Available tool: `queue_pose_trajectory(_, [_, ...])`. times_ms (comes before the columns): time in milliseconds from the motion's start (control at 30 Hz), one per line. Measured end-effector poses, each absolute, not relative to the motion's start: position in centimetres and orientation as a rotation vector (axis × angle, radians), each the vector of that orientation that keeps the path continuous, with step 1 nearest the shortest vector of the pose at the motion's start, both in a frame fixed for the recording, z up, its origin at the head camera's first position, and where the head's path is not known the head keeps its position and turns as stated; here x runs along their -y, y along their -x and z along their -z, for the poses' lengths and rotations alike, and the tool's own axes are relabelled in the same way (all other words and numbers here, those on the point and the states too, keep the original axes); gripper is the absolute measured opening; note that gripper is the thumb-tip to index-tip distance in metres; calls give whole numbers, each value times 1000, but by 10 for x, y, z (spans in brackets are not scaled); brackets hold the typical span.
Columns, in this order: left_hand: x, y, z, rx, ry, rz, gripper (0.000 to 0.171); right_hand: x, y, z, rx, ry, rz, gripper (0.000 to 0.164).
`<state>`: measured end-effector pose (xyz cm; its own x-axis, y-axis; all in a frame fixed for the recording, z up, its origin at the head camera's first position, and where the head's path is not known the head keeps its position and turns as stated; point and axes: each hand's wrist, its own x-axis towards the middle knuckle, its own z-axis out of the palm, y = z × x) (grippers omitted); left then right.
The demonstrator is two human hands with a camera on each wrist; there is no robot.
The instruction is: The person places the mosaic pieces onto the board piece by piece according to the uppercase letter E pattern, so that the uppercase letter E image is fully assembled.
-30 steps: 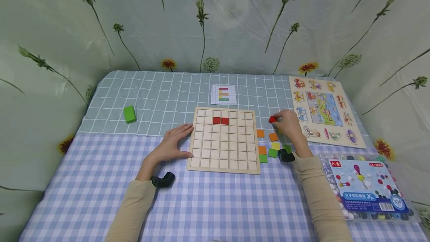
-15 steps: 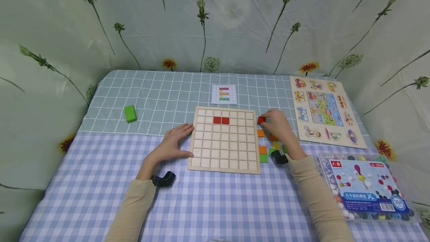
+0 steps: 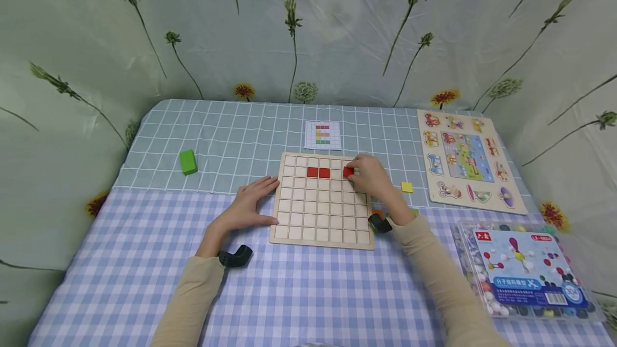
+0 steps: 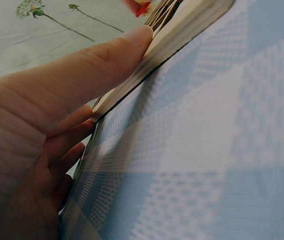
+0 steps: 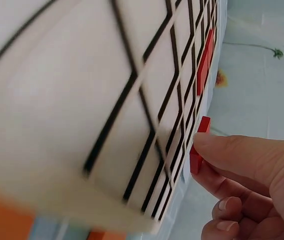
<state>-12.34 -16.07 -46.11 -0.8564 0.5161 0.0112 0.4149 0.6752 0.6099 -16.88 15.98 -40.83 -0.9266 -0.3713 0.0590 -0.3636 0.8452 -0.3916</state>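
A square wooden grid board (image 3: pixel 310 209) lies on the table in the head view, with two red square tiles (image 3: pixel 318 172) side by side in its second row. My right hand (image 3: pixel 372 178) pinches a third red tile (image 5: pixel 195 161) between thumb and finger. That tile is over the same row, to the right of the other two, with a gap between. At the board's left edge rests my left hand (image 3: pixel 245 210), its thumb (image 4: pixel 102 62) and fingers spread and touching the wooden rim. Orange and green tiles beside the board are partly hidden under my right forearm.
A small card (image 3: pixel 322 136) with a coloured grid pattern lies behind the board. A yellow tile (image 3: pixel 407 187) is to the right, near a picture puzzle board (image 3: pixel 469 162). A plastic box (image 3: pixel 527 269) of molecule parts sits front right; a green block (image 3: pixel 188 161) lies far left.
My right hand has carried the red tile leftward, from the table right of the board to above the grid. A yellow tile is now uncovered. My left hand has stayed put.
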Motion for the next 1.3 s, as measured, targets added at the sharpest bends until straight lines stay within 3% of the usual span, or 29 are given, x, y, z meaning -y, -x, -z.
queue_pose_trajectory(1300, [161,125,463,-2724,-762,-943,95,-140,178,413,-2932,656,518,24])
